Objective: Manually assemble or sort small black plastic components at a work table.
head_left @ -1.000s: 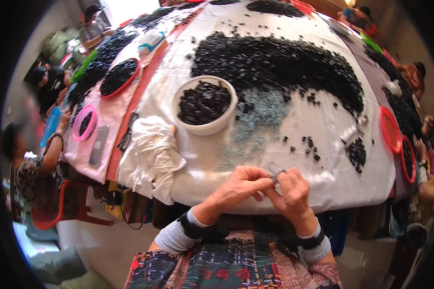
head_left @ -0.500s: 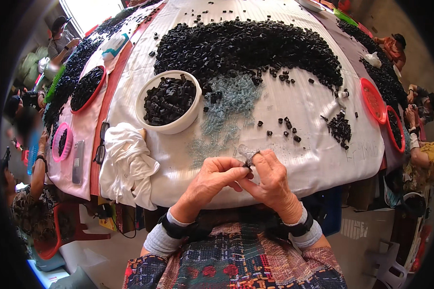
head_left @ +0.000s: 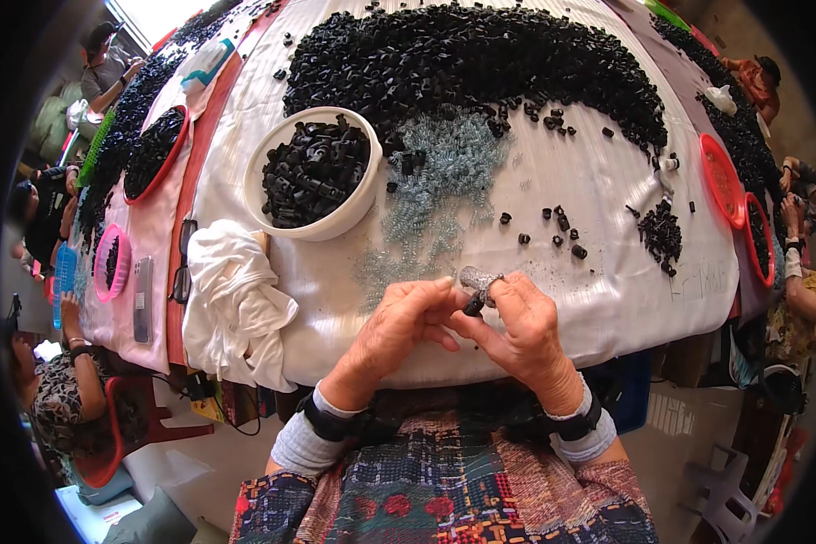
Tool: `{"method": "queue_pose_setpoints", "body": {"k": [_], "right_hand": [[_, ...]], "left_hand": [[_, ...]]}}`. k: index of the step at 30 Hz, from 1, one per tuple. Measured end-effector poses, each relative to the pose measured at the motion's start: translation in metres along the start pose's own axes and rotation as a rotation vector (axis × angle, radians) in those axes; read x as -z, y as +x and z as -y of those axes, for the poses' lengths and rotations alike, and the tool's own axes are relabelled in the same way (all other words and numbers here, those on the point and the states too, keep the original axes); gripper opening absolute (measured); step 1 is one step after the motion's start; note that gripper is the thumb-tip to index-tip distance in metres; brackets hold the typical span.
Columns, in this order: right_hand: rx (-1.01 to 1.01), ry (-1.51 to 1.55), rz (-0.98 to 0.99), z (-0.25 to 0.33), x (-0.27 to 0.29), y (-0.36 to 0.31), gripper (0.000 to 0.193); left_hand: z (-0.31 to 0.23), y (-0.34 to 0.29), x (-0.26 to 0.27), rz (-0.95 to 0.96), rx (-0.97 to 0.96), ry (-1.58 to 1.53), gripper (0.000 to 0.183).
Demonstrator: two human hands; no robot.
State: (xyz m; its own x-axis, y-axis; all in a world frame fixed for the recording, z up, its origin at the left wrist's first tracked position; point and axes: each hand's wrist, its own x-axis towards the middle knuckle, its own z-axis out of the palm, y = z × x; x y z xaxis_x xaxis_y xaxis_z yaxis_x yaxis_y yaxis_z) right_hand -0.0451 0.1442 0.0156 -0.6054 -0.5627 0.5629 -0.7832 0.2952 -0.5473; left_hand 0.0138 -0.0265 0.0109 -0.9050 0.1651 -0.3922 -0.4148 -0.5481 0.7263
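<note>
So your right hand (head_left: 526, 325) has 1 small black part (head_left: 472, 307) pinched over the white cloth (head_left: 626, 304). Can't tell if your left hand (head_left: 388, 328), right beside that part, grips anything. White tub (head_left: 337, 228) of black pieces (head_left: 313, 172) sits farther left.

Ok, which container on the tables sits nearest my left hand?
The round white bowl, heaped with black pieces, sits nearest your left hand; the pink basket and red trays all sit farther off toward the sides.

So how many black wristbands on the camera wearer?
2: left band behind the left hand, right band behind the right hand. Any under the grey sleeves would be hidden.
</note>
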Motion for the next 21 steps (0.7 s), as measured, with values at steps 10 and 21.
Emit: {"method": "queue_pose_setpoints", "body": {"k": [10, 21], "right_hand": [[-0.011, -0.02, 0.015, -0.0034, -0.0041, 0.0018, 0.027], [-0.006, 0.072, 0.063, -0.0029, 0.0033, 0.0031, 0.033]], "left_hand": [[-0.0069, 0.002, -0.0013, 0.034, 0.02, 0.091, 0.031], [-0.0024, 0.0018, 0.0001, 0.014, -0.015, 0.249, 0.021]]}}
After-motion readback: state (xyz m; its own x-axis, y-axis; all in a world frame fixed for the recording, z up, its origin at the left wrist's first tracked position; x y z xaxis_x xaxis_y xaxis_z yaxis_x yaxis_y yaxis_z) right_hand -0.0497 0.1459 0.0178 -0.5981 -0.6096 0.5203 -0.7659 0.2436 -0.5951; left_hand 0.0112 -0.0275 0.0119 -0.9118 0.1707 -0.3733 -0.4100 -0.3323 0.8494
